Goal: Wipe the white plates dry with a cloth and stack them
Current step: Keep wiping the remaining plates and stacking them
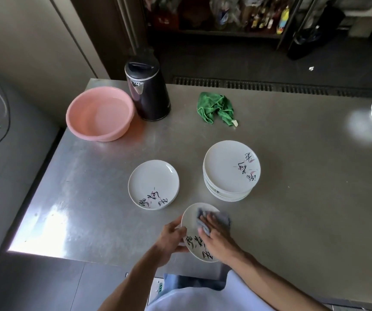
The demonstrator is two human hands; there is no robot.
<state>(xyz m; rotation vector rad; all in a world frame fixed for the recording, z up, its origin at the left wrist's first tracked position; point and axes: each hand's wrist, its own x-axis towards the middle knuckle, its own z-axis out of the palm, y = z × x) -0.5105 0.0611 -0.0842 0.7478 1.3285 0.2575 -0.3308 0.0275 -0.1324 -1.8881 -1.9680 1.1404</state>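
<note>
— Where is the plate that is being wiped?
— The held plate [191, 244] is sitting at six o'clock on the steel table [292, 176]. The left hand [169, 239] is gripping its nine o'clock rim, fingers curling round the edge.
— And the right hand [216, 234]?
— It is pressing a grey cloth [223, 217] onto the plate's face, fingers lying fairly straight.
— The others?
— A single plate [153, 180] is lying at eleven o'clock from it, and the stack of plates [227, 167] is standing at one o'clock.

Brushed steel table [292, 176], glossy ceramic plates [229, 167], plastic basin [99, 113].
</note>
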